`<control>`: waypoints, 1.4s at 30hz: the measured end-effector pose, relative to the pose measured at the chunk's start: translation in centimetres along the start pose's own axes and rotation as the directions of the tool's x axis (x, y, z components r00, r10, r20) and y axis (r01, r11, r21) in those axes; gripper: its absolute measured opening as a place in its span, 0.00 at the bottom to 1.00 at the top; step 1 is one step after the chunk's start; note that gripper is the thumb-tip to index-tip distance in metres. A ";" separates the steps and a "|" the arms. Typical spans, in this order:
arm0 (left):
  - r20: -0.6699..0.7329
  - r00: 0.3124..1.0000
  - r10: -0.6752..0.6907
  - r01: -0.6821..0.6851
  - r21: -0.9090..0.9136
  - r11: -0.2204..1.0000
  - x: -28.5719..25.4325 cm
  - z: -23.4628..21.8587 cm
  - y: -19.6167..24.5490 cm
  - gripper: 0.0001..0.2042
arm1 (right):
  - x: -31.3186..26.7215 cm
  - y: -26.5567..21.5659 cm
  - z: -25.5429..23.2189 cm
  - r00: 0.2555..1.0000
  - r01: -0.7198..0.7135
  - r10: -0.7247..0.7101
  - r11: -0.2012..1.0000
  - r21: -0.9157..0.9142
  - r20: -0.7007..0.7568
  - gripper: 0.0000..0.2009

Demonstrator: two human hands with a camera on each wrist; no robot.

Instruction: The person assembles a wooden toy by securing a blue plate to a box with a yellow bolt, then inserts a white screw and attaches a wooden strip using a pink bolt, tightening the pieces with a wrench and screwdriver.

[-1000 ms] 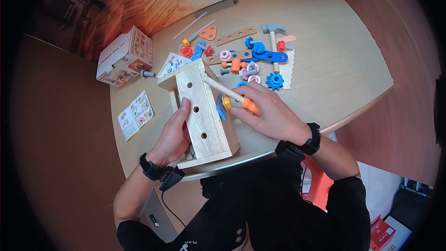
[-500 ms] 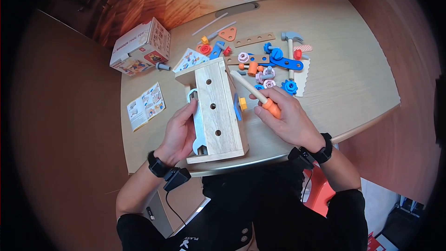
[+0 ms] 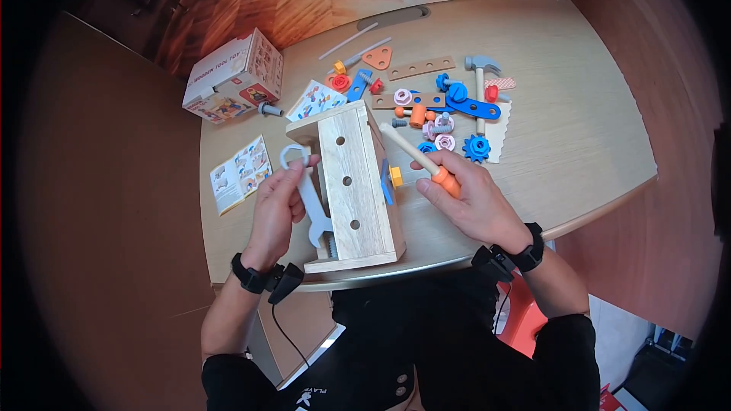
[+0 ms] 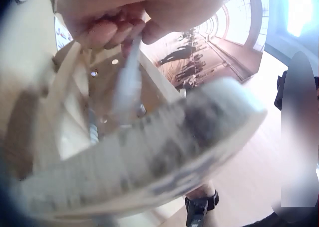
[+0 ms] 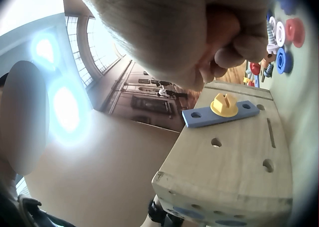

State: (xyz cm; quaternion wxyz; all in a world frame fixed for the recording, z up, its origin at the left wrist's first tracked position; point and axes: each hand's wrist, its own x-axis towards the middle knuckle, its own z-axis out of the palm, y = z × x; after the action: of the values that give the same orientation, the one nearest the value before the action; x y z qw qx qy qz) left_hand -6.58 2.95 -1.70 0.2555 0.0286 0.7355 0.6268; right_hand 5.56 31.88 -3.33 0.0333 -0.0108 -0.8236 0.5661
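My left hand (image 3: 276,209) pinches a pale grey toy wrench (image 3: 311,199) near its ring end. The wrench slants along the left side of a wooden toolbox (image 3: 339,205), its forked end low at the box's near end. In the left wrist view the wrench (image 4: 144,155) looms large and blurred. My right hand (image 3: 481,202) grips a toy screwdriver by its orange handle (image 3: 447,180), the beige shaft (image 3: 407,147) pointing at the box's far right corner. On the box's right side, a yellow slotted bolt (image 5: 224,106) sits through a blue strip (image 5: 197,118).
Behind the box lie loose toy parts: a hammer (image 3: 479,80), a blue gear (image 3: 477,148), an orange triangle (image 3: 377,57) and wooden strips (image 3: 421,68). A cardboard box (image 3: 236,76) and a leaflet (image 3: 241,175) are on the left. The table's front edge runs close to the toolbox.
My left hand has left the toolbox's side and drawn the wrench out leftward and up. The screwdriver has moved off the box's top edge to the right.
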 end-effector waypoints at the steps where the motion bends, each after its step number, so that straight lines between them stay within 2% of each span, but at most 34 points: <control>1: -0.001 1.000 -0.027 0.026 -0.144 0.989 -0.1 -0.2 0.3 0.19 | -0.1 -0.3 0.0 0.998 -0.059 0.058 0.998 0.037 0.027 0.15; 2: 0.003 1.000 0.027 -0.026 -0.220 0.975 0.0 -0.5 0.0 0.20 | -0.2 -0.4 -0.2 0.998 -0.061 0.060 0.997 0.039 0.025 0.15; 3: 0.006 1.000 0.025 -0.023 -0.218 0.976 -0.3 -0.6 0.0 0.20 | -0.3 -0.4 -0.5 0.998 -0.055 0.055 0.998 0.016 0.000 0.14; 5: -0.077 0.996 0.035 -0.054 -0.254 0.966 -1.1 -0.4 0.1 0.21 | -0.7 0.1 -1.3 0.998 -0.057 0.056 0.998 -0.009 -0.029 0.13; 6: 0.057 0.996 0.062 -0.042 -0.304 0.952 -1.1 -2.0 -0.7 0.21 | -1.0 0.5 -1.9 0.997 -0.074 0.073 0.996 -0.043 -0.015 0.13; 8: 0.091 0.995 0.050 -0.019 -0.316 0.948 -1.8 -2.9 -1.3 0.20 | -1.4 1.2 -2.7 0.995 -0.102 0.102 0.992 -0.077 -0.007 0.12; 11: 0.179 0.983 0.045 0.012 -0.302 0.953 -2.2 -3.3 -2.1 0.21 | -2.0 2.1 -3.8 1.000 0.026 -0.028 0.969 -0.247 -0.008 0.12; 13: 0.322 0.946 0.031 0.096 -0.371 0.924 -2.3 -3.0 -1.8 0.24 | -2.2 2.4 -3.8 0.998 0.045 -0.057 0.951 -0.306 -0.029 0.11; 14: 0.331 0.943 0.024 0.106 -0.369 0.923 -2.5 -2.7 -1.5 0.24 | -2.2 2.4 -3.6 0.998 0.050 -0.055 0.945 -0.324 -0.008 0.11; 17: 0.388 0.915 -0.115 0.266 -0.365 0.892 -2.8 -2.1 -0.5 0.24 | -1.9 2.5 -3.4 1.000 0.029 -0.025 0.938 -0.347 0.017 0.12; 18: 0.389 0.914 -0.117 0.268 -0.362 0.893 -2.8 -2.1 -0.5 0.24 | -1.7 2.5 -3.4 1.000 0.012 -0.002 0.935 -0.354 0.029 0.12; 20: 0.379 0.906 -0.186 0.301 -0.270 0.915 -2.9 -2.4 -0.8 0.17 | -1.6 2.3 -3.6 1.000 0.021 -0.014 0.928 -0.371 0.022 0.12; 22: 0.383 0.908 -0.170 0.275 -0.239 0.931 -2.9 -2.2 -0.9 0.14 | -1.4 2.4 -3.7 0.999 0.031 -0.026 0.921 -0.388 0.019 0.12; 24: 0.390 0.908 -0.153 0.249 -0.209 0.946 -2.6 -2.3 -1.2 0.12 | -1.1 2.8 -3.8 0.995 0.093 -0.098 0.887 -0.453 0.014 0.12; 26: 0.484 0.854 -0.190 0.336 -0.235 0.912 -2.0 -2.9 -1.4 0.22 | -0.9 2.6 -3.9 0.995 0.102 -0.099 0.890 -0.445 0.029 0.12; 27: 0.483 0.855 -0.188 0.335 -0.237 0.912 -2.1 -2.7 -1.3 0.22 | -0.8 2.5 -3.9 0.994 0.110 -0.101 0.892 -0.438 0.044 0.12; 29: 0.440 0.874 -0.205 0.325 -0.217 0.921 -2.3 -1.8 -0.5 0.33 | -0.6 2.7 -3.8 0.992 0.120 -0.118 0.889 -0.442 0.032 0.12; 30: 0.438 0.876 -0.200 0.321 -0.220 0.921 -2.1 -1.9 -0.5 0.33 | -0.5 2.8 -3.7 0.991 0.129 -0.135 0.886 -0.445 0.019 0.12; 32: 0.526 0.829 -0.192 0.247 -0.036 0.968 -1.6 -2.1 -0.3 0.42 | -0.4 2.6 -3.7 0.990 0.131 -0.138 0.891 -0.435 0.015 0.11; 33: 0.520 0.834 -0.186 0.243 -0.043 0.969 -1.4 -1.9 0.0 0.42 | -0.4 2.4 -3.7 0.990 0.130 -0.139 0.897 -0.421 0.011 0.11; 35: 0.600 0.778 -0.184 0.185 0.061 0.981 -1.0 -0.7 1.2 0.42 | -0.2 2.2 -3.7 0.988 0.146 -0.152 0.888 -0.436 0.021 0.10; 36: 0.593 0.786 -0.175 0.180 0.051 0.982 -0.7 -0.4 1.6 0.42 | -0.1 2.1 -3.8 0.987 0.149 -0.157 0.882 -0.448 0.021 0.10; 38: 0.617 0.760 -0.203 0.140 0.150 0.979 -0.3 0.2 2.3 0.41 | 0.0 2.1 -3.8 0.982 0.182 -0.187 0.870 -0.459 0.036 0.10; 39: 0.611 0.768 -0.193 0.134 0.141 0.981 0.1 0.3 2.1 0.41 | 0.1 2.0 -3.9 0.977 0.202 -0.208 0.861 -0.466 0.040 0.11; 41: 0.580 0.790 -0.197 0.283 -0.061 0.957 0.7 0.6 1.3 0.47 | 0.0 1.7 -4.0 0.975 0.213 -0.218 0.854 -0.475 0.045 0.10; 42: 0.567 0.804 -0.181 0.356 -0.214 0.910 0.4 1.0 1.8 0.45 | 0.1 1.6 -4.0 0.974 0.216 -0.223 0.851 -0.478 0.043 0.10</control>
State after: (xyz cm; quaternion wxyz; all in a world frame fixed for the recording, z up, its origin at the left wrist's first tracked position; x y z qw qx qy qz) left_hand -7.01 4.34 -0.19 0.5387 0.0559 0.5235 0.6578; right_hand 5.74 36.19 -3.40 0.0998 0.0713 -0.9335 0.3370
